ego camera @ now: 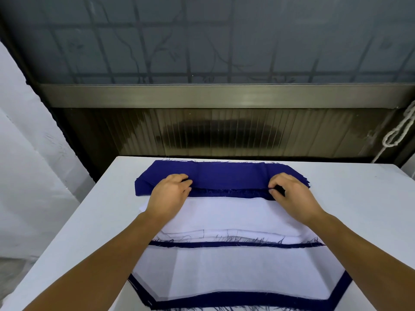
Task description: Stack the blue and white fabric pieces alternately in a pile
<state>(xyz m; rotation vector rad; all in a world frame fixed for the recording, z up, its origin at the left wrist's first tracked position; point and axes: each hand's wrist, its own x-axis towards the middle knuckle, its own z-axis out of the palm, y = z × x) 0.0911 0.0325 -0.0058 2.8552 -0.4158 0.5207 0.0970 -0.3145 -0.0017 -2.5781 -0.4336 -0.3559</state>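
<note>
A stack of dark blue fabric pieces point(224, 173) lies at the far side of the white table point(359, 198). In front of it is a stack of white fabric pieces point(224, 212). Nearest me sits a pile with a white piece on top point(235, 270) and blue edges showing around and under it. My left hand point(170, 191) pinches the near edge of the top blue piece at its left. My right hand point(289, 194) pinches the same edge at its right. Both forearms reach over the white stack.
A metal sill and ribbed panel point(224, 131) rise right behind the table's far edge. White sheeting point(33, 176) hangs on the left. A knotted white rope point(399, 131) dangles at the right. Bare table surface lies to either side of the fabric.
</note>
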